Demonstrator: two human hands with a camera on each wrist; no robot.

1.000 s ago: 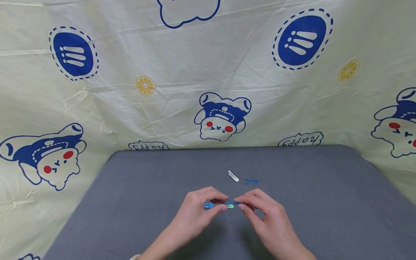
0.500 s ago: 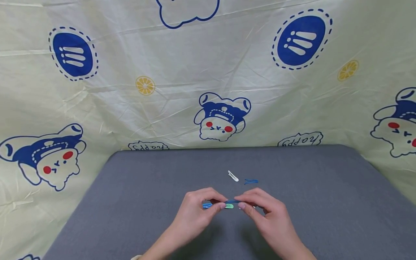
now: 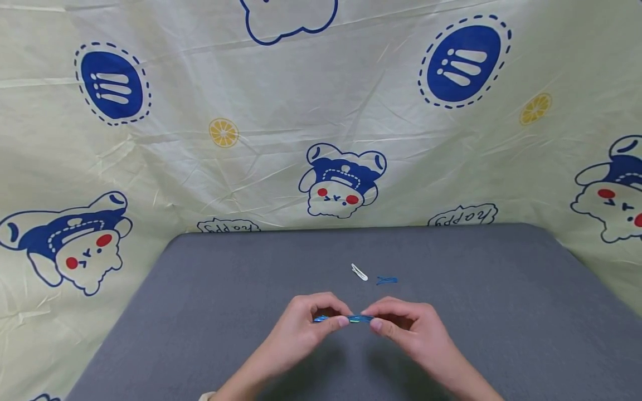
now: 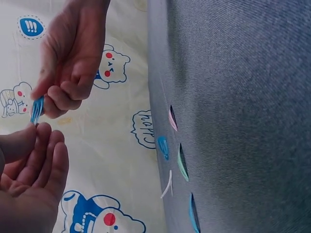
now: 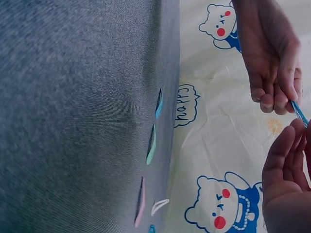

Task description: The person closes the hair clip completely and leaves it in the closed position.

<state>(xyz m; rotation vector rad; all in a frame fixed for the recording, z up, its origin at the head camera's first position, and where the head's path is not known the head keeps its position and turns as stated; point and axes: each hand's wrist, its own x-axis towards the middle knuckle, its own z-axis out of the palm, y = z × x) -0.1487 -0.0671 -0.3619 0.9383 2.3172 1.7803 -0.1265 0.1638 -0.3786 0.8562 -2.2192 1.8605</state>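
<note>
Both hands pinch a blue hair clip from its two ends, raised above the table. My left hand has its thumb and fingertips on the left end; my right hand grips the right end the same way. Thin blue strands of the clip show between the fingertips in the left wrist view, but the fingers cover its ends. On the table below lie a green clip, a pink clip and another blue clip. In the head view the hands largely hide these.
Farther back on the grey table lie a white hair clip and a blue one, both with their parts spread. A pale printed cloth hangs behind the table's far edge.
The held blue clip has come slightly lower and turned, showing a broader side to the head view. My right hand has tilted a little and its fingers have curled more.
</note>
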